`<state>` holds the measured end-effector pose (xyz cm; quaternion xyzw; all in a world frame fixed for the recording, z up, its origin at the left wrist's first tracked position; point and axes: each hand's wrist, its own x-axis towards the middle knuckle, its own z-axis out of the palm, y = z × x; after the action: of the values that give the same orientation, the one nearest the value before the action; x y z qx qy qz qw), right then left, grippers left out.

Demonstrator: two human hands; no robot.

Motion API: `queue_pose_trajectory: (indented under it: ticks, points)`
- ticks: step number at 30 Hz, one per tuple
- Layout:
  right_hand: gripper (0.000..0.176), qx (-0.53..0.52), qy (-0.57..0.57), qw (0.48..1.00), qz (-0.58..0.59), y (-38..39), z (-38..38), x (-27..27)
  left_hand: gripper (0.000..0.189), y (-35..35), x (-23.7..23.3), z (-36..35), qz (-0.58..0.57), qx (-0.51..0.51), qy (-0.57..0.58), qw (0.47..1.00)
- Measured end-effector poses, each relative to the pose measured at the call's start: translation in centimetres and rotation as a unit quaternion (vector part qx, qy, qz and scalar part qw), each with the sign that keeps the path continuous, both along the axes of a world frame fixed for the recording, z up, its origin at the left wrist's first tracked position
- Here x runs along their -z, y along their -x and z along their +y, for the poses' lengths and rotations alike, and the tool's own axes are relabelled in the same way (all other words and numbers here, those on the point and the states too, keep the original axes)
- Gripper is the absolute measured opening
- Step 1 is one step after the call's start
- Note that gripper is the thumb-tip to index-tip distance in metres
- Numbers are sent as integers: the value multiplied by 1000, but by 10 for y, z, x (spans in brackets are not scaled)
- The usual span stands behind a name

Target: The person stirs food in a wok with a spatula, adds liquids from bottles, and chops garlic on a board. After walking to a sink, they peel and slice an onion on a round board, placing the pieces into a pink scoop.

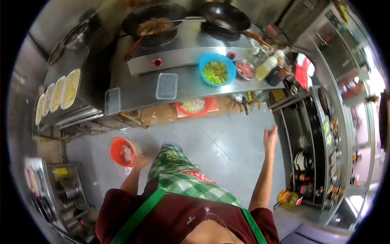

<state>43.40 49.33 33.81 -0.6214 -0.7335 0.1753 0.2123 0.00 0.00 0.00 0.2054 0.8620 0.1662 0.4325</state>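
Observation:
My left hand (141, 162) is at the right side of an orange-red basket (115, 151) with pale pink meat (127, 154) inside; its fingers close on the rim. My right hand (271, 137) hangs over the grey floor, holding nothing that I can make out, its fingers partly apart. On the steel counter ahead stand a blue bowl (232, 70) of cut green vegetables (215, 73), a small metal bowl of pink meat (244, 69) and two clear plastic containers (167, 86). Below the counter edge sits a red basin (210, 106) with pale food.
Two woks (225, 17) rest on the stove behind the counter, one with brown food and a ladle. Several filled white trays (70, 88) line the left counter. Bottles (266, 68) stand at its right end. Shelves (290, 142) line the right side; a metal rack (69, 164) stands left.

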Motion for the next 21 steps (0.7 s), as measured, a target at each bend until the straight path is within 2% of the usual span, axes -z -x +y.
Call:
queue_pose_trajectory:
  ticks: [1,2,3,5,8,9,11,12,13,14,15,16,18,19,20,21]
  points:
    - [25,-17,4,1000,3,9,6,3,20,-10,-16,-17,-43,-83,-20,995]
    - [21,-108,-90,990,17,44,19,-24,19,-18,-32,-30,-85,-162,-43,982]
    - [16,-198,-184,963,0,98,59,-50,19,-27,-24,-5,-128,-190,-21,973]
    - [15,-280,-247,927,37,194,91,-83,18,-6,-40,-1,-150,-246,17,958]
    - [31,-341,-291,893,-26,327,139,-119,16,33,-32,5,-152,-361,3,920]
    - [33,-362,-320,875,-35,371,156,-124,15,50,-23,2,-198,-377,6,905]
    - [42,-343,-378,849,-139,446,182,-124,13,80,-4,-1,-297,-404,8,865]
    - [49,-332,-349,846,-230,476,198,-120,10,83,-30,15,-243,-427,4,871]
    - [50,-331,-307,844,-289,500,205,-117,10,97,-22,20,-155,-326,-74,930]
    - [50,-343,-309,831,-311,517,219,-105,10,115,-13,29,-62,-214,-150,963]
    - [50,-353,-310,817,-334,530,234,-93,11,129,-15,46,40,-168,-192,966]
    - [48,-370,-249,833,-326,539,245,-90,12,142,-18,62,152,-125,-220,955]
    - [45,-401,-118,854,-310,548,259,-82,18,158,-156,177,175,-168,-250,937]
    - [41,-401,-146,840,-334,545,262,-91,22,175,-118,200,153,-149,-245,946]
    - [39,-390,-163,840,-341,538,248,-125,21,183,-139,236,165,-130,-237,949]
    - [39,-421,-226,814,-329,525,250,-147,20,182,-163,277,176,-113,-229,951]
